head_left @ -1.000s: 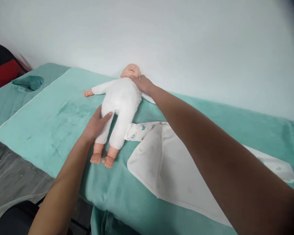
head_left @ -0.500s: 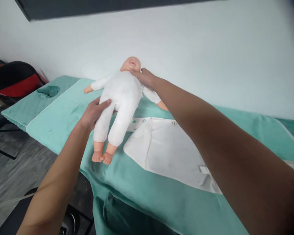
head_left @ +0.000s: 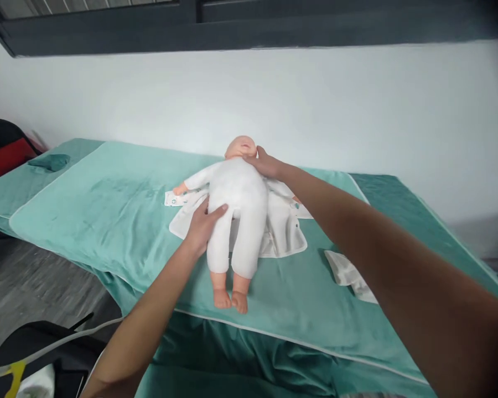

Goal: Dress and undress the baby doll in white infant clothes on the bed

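A baby doll (head_left: 238, 188) with a white cloth body and bare vinyl feet lies face up, its head toward the wall. Beneath it a white baby garment (head_left: 288, 235) with a small green print is spread on the green cover; the doll hides its middle. My left hand (head_left: 203, 224) wraps around the doll's hip and upper thigh, thumb on top, the other fingers partly hidden below. At the doll's neck and shoulder is my right hand (head_left: 265, 164), closed on it, with some fingers out of sight behind. Whether the doll's back fully rests on the garment I cannot tell.
A crumpled white cloth (head_left: 348, 276) lies to the right, partly behind my right forearm. The green-covered bed (head_left: 120, 193) runs along the white wall. A black and red chair (head_left: 6, 149) stands at the left; a pale cable (head_left: 66, 342) crosses the lower left.
The doll has moved right and is now over the spread garment, which lay beside it before. Both hands have kept their hold. My view has shifted, showing more window frame and the crumpled cloth.
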The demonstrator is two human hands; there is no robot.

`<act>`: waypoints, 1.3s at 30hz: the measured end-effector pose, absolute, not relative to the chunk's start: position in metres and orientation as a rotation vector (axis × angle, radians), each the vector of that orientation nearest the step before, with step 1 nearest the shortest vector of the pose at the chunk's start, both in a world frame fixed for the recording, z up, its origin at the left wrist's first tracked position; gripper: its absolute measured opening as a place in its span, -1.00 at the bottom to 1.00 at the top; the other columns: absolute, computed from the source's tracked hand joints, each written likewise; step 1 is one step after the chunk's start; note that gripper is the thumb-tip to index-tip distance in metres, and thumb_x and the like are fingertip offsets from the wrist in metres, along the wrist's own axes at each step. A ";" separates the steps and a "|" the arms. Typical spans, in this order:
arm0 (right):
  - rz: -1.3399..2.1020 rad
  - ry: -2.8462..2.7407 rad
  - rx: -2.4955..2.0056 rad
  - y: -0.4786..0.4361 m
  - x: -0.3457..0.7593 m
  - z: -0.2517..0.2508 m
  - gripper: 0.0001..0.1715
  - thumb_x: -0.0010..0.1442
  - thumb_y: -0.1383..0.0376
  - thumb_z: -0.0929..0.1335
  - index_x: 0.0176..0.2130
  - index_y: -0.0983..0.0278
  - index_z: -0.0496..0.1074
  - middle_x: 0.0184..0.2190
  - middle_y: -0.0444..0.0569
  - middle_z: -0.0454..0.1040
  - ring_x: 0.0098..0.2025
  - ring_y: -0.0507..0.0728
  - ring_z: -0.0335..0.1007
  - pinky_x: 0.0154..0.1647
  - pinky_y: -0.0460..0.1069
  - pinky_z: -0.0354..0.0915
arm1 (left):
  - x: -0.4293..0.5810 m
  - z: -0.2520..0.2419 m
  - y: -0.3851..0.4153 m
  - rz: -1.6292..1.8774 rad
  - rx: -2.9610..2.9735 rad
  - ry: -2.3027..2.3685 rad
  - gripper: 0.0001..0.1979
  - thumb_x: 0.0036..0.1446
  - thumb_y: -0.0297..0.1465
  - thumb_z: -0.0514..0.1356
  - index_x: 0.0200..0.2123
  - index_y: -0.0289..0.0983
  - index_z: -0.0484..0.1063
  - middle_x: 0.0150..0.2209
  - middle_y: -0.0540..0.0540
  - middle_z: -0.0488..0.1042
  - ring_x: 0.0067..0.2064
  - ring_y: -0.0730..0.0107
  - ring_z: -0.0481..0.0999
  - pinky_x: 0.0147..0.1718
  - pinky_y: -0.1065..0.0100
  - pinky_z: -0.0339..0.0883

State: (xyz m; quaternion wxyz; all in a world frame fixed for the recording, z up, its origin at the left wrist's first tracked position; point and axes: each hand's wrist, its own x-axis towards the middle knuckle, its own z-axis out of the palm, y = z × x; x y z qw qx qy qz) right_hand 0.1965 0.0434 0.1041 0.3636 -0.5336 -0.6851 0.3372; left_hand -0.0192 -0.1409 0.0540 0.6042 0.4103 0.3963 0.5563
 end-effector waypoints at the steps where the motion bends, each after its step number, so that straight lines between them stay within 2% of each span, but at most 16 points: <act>1: 0.874 -1.740 -1.380 0.040 0.202 0.093 -0.04 0.11 -0.14 0.48 0.28 0.30 0.24 0.32 0.34 0.37 0.34 0.47 0.35 0.39 0.37 0.26 | -0.012 0.046 -0.142 1.279 0.941 0.906 -0.41 0.12 -0.19 0.42 0.18 -0.23 0.46 0.16 -0.25 0.59 0.07 -0.01 0.65 0.13 0.02 0.51; 5: 0.911 -1.703 -1.367 0.033 0.209 0.058 0.01 0.13 -0.14 0.46 0.33 0.29 0.17 0.31 0.32 0.39 0.32 0.43 0.38 0.39 0.34 0.26 | -0.001 0.017 -0.145 1.274 0.912 0.967 -0.39 0.12 -0.16 0.41 0.21 -0.17 0.45 0.18 -0.18 0.58 0.09 0.06 0.64 0.13 0.08 0.51; 9: 0.790 -1.919 -1.523 0.032 0.209 0.057 0.04 0.18 -0.15 0.44 0.38 0.33 0.13 0.09 0.33 0.57 0.17 0.49 0.49 0.27 0.41 0.30 | 0.000 -0.001 -0.148 1.336 0.985 1.116 -0.44 0.20 -0.11 0.34 0.22 -0.14 0.46 0.22 -0.12 0.56 0.22 0.07 0.56 0.23 0.12 0.44; 11: 0.471 -2.078 -1.646 0.031 0.202 0.067 -0.11 0.26 -0.09 0.40 0.34 0.35 0.21 0.01 0.35 0.59 0.11 0.54 0.49 0.21 0.48 0.27 | -0.001 -0.003 -0.150 1.366 1.053 1.148 -0.47 0.27 -0.09 0.28 0.24 -0.14 0.46 0.28 -0.10 0.50 0.30 0.07 0.48 0.31 0.11 0.34; 13: 0.145 -2.218 -1.595 0.028 0.185 0.078 -0.38 0.35 0.03 0.33 0.23 0.35 0.35 0.04 0.37 0.55 0.13 0.54 0.44 0.19 0.45 0.27 | -0.001 -0.004 -0.152 1.379 1.058 1.191 -0.48 0.31 -0.07 0.23 0.25 -0.14 0.45 0.32 -0.11 0.46 0.35 0.08 0.42 0.37 0.11 0.27; 15: 0.006 -2.359 -1.389 0.023 0.156 0.082 -0.58 0.39 0.16 0.29 0.12 0.33 0.43 0.14 0.33 0.48 0.19 0.48 0.37 0.19 0.35 0.30 | -0.002 -0.004 -0.153 1.373 1.019 1.256 -0.47 0.32 -0.05 0.21 0.25 -0.15 0.45 0.34 -0.12 0.44 0.39 0.09 0.38 0.41 0.11 0.21; 16: 0.002 -2.454 -1.298 0.020 0.138 0.082 -0.61 0.38 0.19 0.29 0.10 0.33 0.44 0.16 0.32 0.46 0.19 0.46 0.36 0.18 0.32 0.30 | -0.002 -0.005 -0.154 1.365 1.005 1.287 -0.47 0.32 -0.05 0.20 0.25 -0.16 0.46 0.35 -0.12 0.43 0.40 0.09 0.36 0.43 0.10 0.18; 19: 0.056 -2.743 -1.205 0.012 0.087 0.072 -0.60 0.39 0.18 0.29 0.11 0.33 0.43 0.11 0.27 0.48 0.11 0.42 0.39 0.10 0.27 0.33 | -0.003 -0.010 -0.155 1.346 1.001 1.365 -0.50 0.34 -0.06 0.18 0.24 -0.15 0.48 0.37 -0.11 0.40 0.45 0.09 0.30 0.48 0.07 0.08; 22: -0.017 -2.876 -1.170 0.009 0.055 0.058 -0.60 0.39 0.19 0.31 0.12 0.34 0.42 0.14 0.25 0.47 0.18 0.42 0.34 0.12 0.26 0.30 | -0.003 -0.016 -0.158 1.340 1.016 1.439 -0.50 0.35 -0.08 0.16 0.24 -0.16 0.47 0.37 -0.13 0.39 0.45 0.08 0.30 0.48 0.05 0.08; 26: 0.011 -2.971 -1.192 0.017 0.049 0.055 -0.59 0.42 0.17 0.30 0.14 0.34 0.39 0.14 0.22 0.48 0.17 0.38 0.36 0.11 0.21 0.29 | -0.008 -0.018 -0.155 1.302 1.200 1.503 -0.53 0.40 -0.12 0.09 0.23 -0.20 0.46 0.30 -0.17 0.48 0.35 0.11 0.42 0.41 0.06 0.20; 29: 0.070 -2.984 -1.221 0.026 0.062 0.063 -0.63 0.44 0.14 0.27 0.08 0.31 0.42 0.10 0.17 0.52 0.11 0.34 0.42 0.04 0.16 0.30 | -0.021 -0.015 -0.136 1.202 1.520 1.586 -0.58 0.43 -0.21 0.04 0.22 -0.21 0.45 0.17 -0.17 0.57 0.17 0.13 0.56 0.24 0.08 0.38; 31: 0.112 -2.924 -1.235 0.030 0.074 0.068 -0.61 0.44 0.10 0.27 0.10 0.28 0.42 0.10 0.13 0.53 0.11 0.33 0.42 0.02 0.14 0.29 | -0.034 -0.013 -0.116 1.099 1.756 1.749 -0.62 0.40 -0.33 0.07 0.19 -0.24 0.46 0.10 -0.20 0.59 0.13 0.08 0.55 0.19 0.05 0.40; 33: 0.139 -2.833 -1.261 0.031 0.088 0.071 -0.58 0.44 0.08 0.27 0.12 0.26 0.41 0.09 0.11 0.53 0.11 0.33 0.42 0.00 0.14 0.28 | -0.046 -0.012 -0.093 0.974 1.931 1.998 -0.62 0.33 -0.40 0.13 0.17 -0.30 0.46 0.14 -0.28 0.54 0.21 -0.06 0.45 0.23 -0.03 0.32; 36: 0.144 -2.767 -1.308 0.029 0.107 0.071 -0.56 0.45 0.06 0.26 0.14 0.25 0.43 0.06 0.10 0.53 0.07 0.33 0.42 -0.02 0.14 0.26 | -0.062 -0.014 -0.062 0.811 1.943 2.248 -0.57 0.29 -0.30 0.23 0.18 -0.29 0.44 0.20 -0.34 0.46 0.26 -0.20 0.36 0.20 -0.11 0.29; 39: 0.135 -2.748 -1.308 0.025 0.118 0.069 -0.49 0.44 -0.05 0.24 0.11 0.22 0.47 0.03 0.10 0.53 0.03 0.32 0.43 -0.03 0.14 0.24 | -0.074 -0.019 -0.042 0.795 1.903 2.272 -0.70 0.31 -0.22 0.20 0.00 -0.26 0.52 0.06 -0.30 0.54 0.17 -0.15 0.43 0.11 -0.04 0.30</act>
